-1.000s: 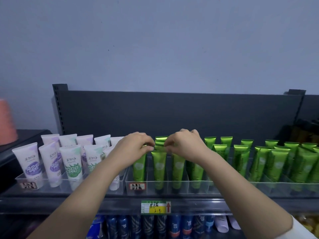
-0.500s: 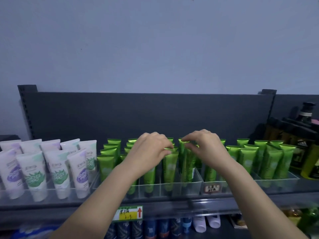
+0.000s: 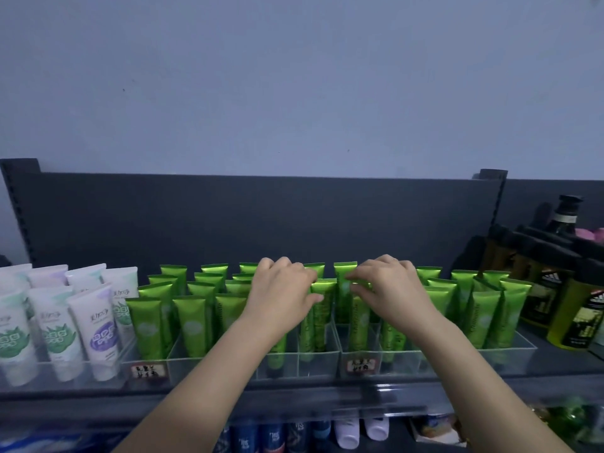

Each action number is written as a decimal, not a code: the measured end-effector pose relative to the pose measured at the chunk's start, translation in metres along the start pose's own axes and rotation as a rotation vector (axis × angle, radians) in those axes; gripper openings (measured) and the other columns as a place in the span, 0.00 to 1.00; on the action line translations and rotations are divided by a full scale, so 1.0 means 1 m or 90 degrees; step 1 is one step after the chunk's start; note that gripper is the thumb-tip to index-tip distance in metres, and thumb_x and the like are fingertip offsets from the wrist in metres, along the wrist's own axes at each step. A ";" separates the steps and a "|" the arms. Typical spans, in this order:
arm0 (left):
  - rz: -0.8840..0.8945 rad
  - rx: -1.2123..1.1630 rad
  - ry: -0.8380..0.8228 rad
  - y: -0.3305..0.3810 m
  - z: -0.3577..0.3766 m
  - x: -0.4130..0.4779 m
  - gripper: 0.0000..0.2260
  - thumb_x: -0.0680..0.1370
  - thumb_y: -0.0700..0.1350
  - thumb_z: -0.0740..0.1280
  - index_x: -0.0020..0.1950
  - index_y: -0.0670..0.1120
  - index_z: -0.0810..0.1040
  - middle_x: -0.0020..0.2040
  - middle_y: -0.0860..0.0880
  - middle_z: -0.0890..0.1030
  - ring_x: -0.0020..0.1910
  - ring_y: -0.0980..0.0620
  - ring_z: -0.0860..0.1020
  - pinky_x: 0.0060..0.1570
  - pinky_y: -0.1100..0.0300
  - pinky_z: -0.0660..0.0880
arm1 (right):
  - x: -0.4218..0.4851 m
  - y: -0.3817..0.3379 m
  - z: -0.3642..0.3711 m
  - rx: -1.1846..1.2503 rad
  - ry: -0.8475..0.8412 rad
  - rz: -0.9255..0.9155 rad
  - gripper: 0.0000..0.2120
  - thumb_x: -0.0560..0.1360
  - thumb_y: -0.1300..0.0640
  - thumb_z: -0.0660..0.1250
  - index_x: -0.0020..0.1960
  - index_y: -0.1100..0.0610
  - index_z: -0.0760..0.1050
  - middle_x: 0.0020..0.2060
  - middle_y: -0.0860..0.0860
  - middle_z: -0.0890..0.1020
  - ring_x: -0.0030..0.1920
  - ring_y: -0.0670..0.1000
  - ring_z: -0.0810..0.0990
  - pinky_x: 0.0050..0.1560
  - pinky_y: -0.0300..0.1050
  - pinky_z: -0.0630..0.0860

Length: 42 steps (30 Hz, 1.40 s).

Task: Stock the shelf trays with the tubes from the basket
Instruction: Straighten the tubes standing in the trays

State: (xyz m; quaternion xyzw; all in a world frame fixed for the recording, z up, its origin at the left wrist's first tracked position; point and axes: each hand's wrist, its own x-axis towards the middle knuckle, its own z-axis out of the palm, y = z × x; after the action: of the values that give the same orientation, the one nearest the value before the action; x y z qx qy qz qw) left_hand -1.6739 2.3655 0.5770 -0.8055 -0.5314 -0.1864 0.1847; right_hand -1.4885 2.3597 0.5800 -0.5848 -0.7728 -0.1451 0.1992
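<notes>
— Where the two clear plastic shelf trays (image 3: 313, 362) meet, what have you got?
— Rows of glossy green plastic tubes (image 3: 322, 315), upright. My left grip (image 3: 281, 291) and my right grip (image 3: 390, 286) are both closed, fingers curled on the crimped tops of neighbouring tubes, midway along the front edge of the dark shelf (image 3: 562, 361).

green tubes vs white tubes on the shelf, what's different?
Colour: green tubes are glossy metallic green; white tubes are matte white with purple or green prints.
Width: white tubes look broader than green tubes.
Handling: left hand and right hand grip green tubes' tops; white tubes stand untouched, further left.
Shared: both stand cap-down in clear trays.
</notes>
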 end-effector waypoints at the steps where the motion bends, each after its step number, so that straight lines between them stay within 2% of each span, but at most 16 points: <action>1: -0.017 0.004 -0.006 0.002 0.002 0.001 0.15 0.77 0.59 0.60 0.57 0.52 0.76 0.50 0.54 0.80 0.55 0.50 0.72 0.53 0.54 0.62 | 0.004 -0.002 0.000 -0.007 0.000 -0.019 0.13 0.79 0.47 0.59 0.62 0.42 0.75 0.60 0.40 0.78 0.64 0.49 0.69 0.59 0.48 0.61; 4: -0.046 0.009 -0.015 0.007 0.005 0.003 0.14 0.77 0.56 0.62 0.59 0.52 0.74 0.51 0.53 0.80 0.57 0.49 0.71 0.54 0.54 0.61 | 0.022 -0.009 0.000 -0.021 -0.027 -0.067 0.13 0.79 0.47 0.59 0.61 0.44 0.76 0.58 0.42 0.79 0.62 0.51 0.71 0.57 0.49 0.63; 7: -0.066 -0.035 -0.005 0.007 0.008 0.005 0.14 0.77 0.49 0.64 0.63 0.54 0.70 0.52 0.52 0.80 0.57 0.49 0.72 0.53 0.54 0.61 | 0.042 -0.014 0.003 -0.039 -0.118 -0.102 0.13 0.78 0.49 0.61 0.61 0.45 0.75 0.55 0.46 0.81 0.60 0.53 0.74 0.56 0.51 0.65; 10: -0.069 -0.071 -0.009 0.006 0.007 0.004 0.17 0.77 0.47 0.64 0.65 0.56 0.67 0.52 0.53 0.80 0.57 0.51 0.73 0.54 0.55 0.61 | 0.057 -0.012 0.005 -0.021 -0.192 -0.114 0.09 0.76 0.51 0.64 0.56 0.48 0.78 0.51 0.48 0.82 0.54 0.53 0.77 0.51 0.48 0.68; 14: -0.079 -0.036 -0.009 0.009 0.003 0.007 0.12 0.77 0.47 0.62 0.60 0.53 0.72 0.47 0.52 0.81 0.54 0.49 0.75 0.52 0.54 0.61 | 0.071 -0.007 0.008 0.070 -0.253 -0.099 0.06 0.72 0.51 0.70 0.48 0.49 0.79 0.45 0.49 0.81 0.47 0.52 0.79 0.40 0.44 0.72; 16: -0.084 -0.019 -0.025 0.012 0.000 0.012 0.09 0.78 0.46 0.61 0.56 0.52 0.76 0.47 0.52 0.82 0.53 0.49 0.75 0.51 0.54 0.60 | 0.075 -0.004 0.010 0.097 -0.259 -0.107 0.05 0.71 0.53 0.71 0.47 0.50 0.80 0.42 0.49 0.80 0.44 0.52 0.79 0.42 0.46 0.75; 18: -0.086 -0.011 -0.043 0.014 -0.001 0.014 0.08 0.78 0.45 0.60 0.52 0.53 0.78 0.47 0.52 0.82 0.53 0.49 0.75 0.50 0.54 0.59 | 0.078 -0.001 0.008 0.144 -0.268 -0.128 0.05 0.71 0.57 0.72 0.47 0.52 0.82 0.39 0.47 0.80 0.39 0.46 0.79 0.46 0.46 0.78; 21: -0.083 -0.016 -0.055 0.012 -0.002 0.014 0.07 0.79 0.46 0.61 0.51 0.53 0.78 0.47 0.52 0.82 0.53 0.50 0.74 0.50 0.54 0.58 | 0.080 -0.001 0.001 0.226 -0.290 -0.125 0.08 0.72 0.65 0.67 0.46 0.56 0.83 0.38 0.48 0.82 0.30 0.38 0.79 0.45 0.38 0.79; 24: -0.078 -0.026 -0.070 0.009 -0.004 0.012 0.07 0.79 0.48 0.62 0.53 0.55 0.78 0.50 0.54 0.82 0.55 0.51 0.73 0.53 0.53 0.59 | 0.083 -0.005 -0.005 0.273 -0.297 -0.106 0.11 0.72 0.67 0.62 0.43 0.58 0.81 0.37 0.55 0.85 0.32 0.43 0.81 0.40 0.34 0.78; 27: -0.075 -0.017 -0.071 0.008 -0.005 0.010 0.06 0.78 0.50 0.62 0.52 0.54 0.78 0.50 0.54 0.82 0.55 0.51 0.73 0.55 0.52 0.60 | 0.085 -0.009 -0.011 0.239 -0.333 -0.115 0.07 0.72 0.61 0.67 0.36 0.56 0.78 0.30 0.51 0.82 0.30 0.43 0.80 0.33 0.31 0.72; 30: -0.081 -0.011 -0.062 0.006 -0.005 0.009 0.06 0.78 0.50 0.63 0.47 0.53 0.79 0.46 0.54 0.82 0.52 0.51 0.74 0.53 0.53 0.60 | 0.085 -0.010 -0.010 0.196 -0.341 -0.110 0.11 0.70 0.53 0.73 0.32 0.54 0.76 0.27 0.49 0.80 0.29 0.45 0.78 0.31 0.33 0.70; 33: -0.099 -0.004 -0.050 0.006 -0.005 0.009 0.06 0.78 0.49 0.63 0.45 0.52 0.79 0.43 0.53 0.82 0.50 0.51 0.75 0.49 0.54 0.58 | 0.082 -0.009 -0.008 0.145 -0.326 -0.110 0.09 0.69 0.54 0.74 0.35 0.57 0.77 0.28 0.49 0.79 0.29 0.46 0.76 0.29 0.36 0.70; 35: -0.108 -0.002 -0.039 0.008 -0.004 0.011 0.07 0.78 0.48 0.62 0.44 0.52 0.79 0.43 0.53 0.82 0.49 0.51 0.76 0.48 0.54 0.57 | 0.079 -0.009 -0.010 0.122 -0.315 -0.130 0.05 0.69 0.58 0.73 0.42 0.56 0.79 0.36 0.50 0.80 0.36 0.48 0.78 0.33 0.39 0.73; 37: -0.105 -0.010 -0.036 0.011 -0.004 0.012 0.08 0.78 0.48 0.62 0.43 0.52 0.79 0.43 0.53 0.82 0.49 0.51 0.76 0.48 0.54 0.57 | 0.075 -0.009 -0.010 0.131 -0.309 -0.156 0.11 0.69 0.62 0.72 0.51 0.55 0.79 0.45 0.51 0.81 0.45 0.51 0.79 0.41 0.43 0.77; 39: -0.087 -0.035 -0.048 0.011 -0.004 0.013 0.07 0.78 0.49 0.62 0.43 0.53 0.79 0.44 0.54 0.82 0.50 0.51 0.75 0.49 0.54 0.57 | 0.073 -0.009 -0.007 0.154 -0.298 -0.169 0.17 0.69 0.62 0.71 0.57 0.55 0.79 0.46 0.51 0.80 0.46 0.52 0.79 0.41 0.42 0.75; 42: -0.063 -0.058 -0.064 0.009 -0.004 0.012 0.05 0.78 0.50 0.63 0.45 0.54 0.78 0.45 0.54 0.82 0.51 0.52 0.73 0.52 0.54 0.58 | 0.072 -0.007 -0.002 0.190 -0.272 -0.156 0.11 0.69 0.61 0.72 0.52 0.58 0.82 0.43 0.53 0.82 0.45 0.52 0.80 0.44 0.44 0.78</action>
State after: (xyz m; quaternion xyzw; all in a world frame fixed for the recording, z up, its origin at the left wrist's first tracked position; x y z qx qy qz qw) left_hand -1.6613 2.3697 0.5860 -0.7941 -0.5702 -0.1788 0.1112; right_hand -1.5121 2.4181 0.6163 -0.4687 -0.8750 0.0733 0.0968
